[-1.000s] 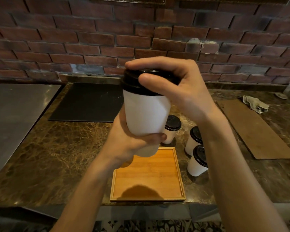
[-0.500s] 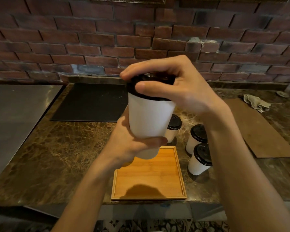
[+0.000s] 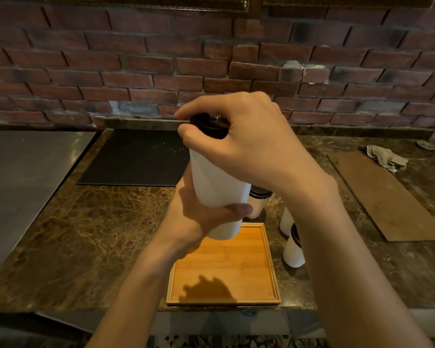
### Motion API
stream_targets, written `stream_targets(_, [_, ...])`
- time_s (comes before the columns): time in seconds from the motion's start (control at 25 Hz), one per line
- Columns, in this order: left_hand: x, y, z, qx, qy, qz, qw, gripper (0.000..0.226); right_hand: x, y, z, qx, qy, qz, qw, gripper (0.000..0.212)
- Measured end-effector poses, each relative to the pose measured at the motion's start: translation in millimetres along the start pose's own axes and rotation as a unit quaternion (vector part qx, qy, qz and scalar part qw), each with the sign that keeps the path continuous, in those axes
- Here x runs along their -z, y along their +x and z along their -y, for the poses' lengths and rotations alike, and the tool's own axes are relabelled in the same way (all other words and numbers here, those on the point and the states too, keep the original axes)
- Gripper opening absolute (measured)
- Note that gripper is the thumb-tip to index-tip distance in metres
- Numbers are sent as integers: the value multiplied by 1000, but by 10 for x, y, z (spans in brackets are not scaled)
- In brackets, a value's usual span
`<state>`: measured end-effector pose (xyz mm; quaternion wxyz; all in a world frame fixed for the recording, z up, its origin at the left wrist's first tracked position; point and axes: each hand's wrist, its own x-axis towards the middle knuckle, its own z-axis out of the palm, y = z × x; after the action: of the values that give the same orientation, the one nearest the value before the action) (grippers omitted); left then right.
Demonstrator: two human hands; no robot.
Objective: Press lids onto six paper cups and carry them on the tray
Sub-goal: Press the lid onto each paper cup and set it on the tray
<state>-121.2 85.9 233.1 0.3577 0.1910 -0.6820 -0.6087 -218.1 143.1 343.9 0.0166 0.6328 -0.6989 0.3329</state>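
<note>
Held cup: a white paper cup (image 3: 219, 177) is up in the air over the far edge of the wooden tray (image 3: 226, 277), which lies on the marble counter (image 3: 98, 234).
Left hand (image 3: 201, 214): fingers wrapped round the cup's lower body.
Right hand (image 3: 249, 146): thumb and fingers curled over the black lid (image 3: 211, 128), gripping its rim.
In the way: the right forearm hides much of the near lidded cup (image 3: 293, 249) and the one behind it (image 3: 285, 219). The raised cup partly covers a third lidded cup (image 3: 258, 202).
Surroundings: black mat (image 3: 136, 156), brown board (image 3: 387, 194), crumpled rag (image 3: 384, 156), brick wall (image 3: 136, 71).
</note>
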Motion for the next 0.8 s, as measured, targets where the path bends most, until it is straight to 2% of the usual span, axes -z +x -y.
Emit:
stream_targets(0.16, [29, -2, -30, 0, -6, 17, 1000, 75, 15, -86, -74, 15, 83, -55, 995, 61])
stream_targets(0.32, [54, -6, -26, 17, -13, 13, 1000, 79, 16, -320, -308, -74, 241, -112, 961, 86])
stream_targets(0.4, [51, -7, -10, 20, -14, 15, 1000, 74, -48, -444, -436, -141, 296, -91, 940, 96])
stream_targets(0.48, [54, -4, 5, 26, -23, 24, 999, 75, -129, -530, -543, -194, 336, -38, 921, 106])
stream_targets(0.68, [19, -2, 35, 33, -9, 24, 999, 87, -302, -640, -568, -218, 350, 23, 911, 96])
stream_targets(0.8, [-28, 2, 73, 25, 18, 22, 999, 84, -401, -627, -504, -219, 354, 18, 909, 90])
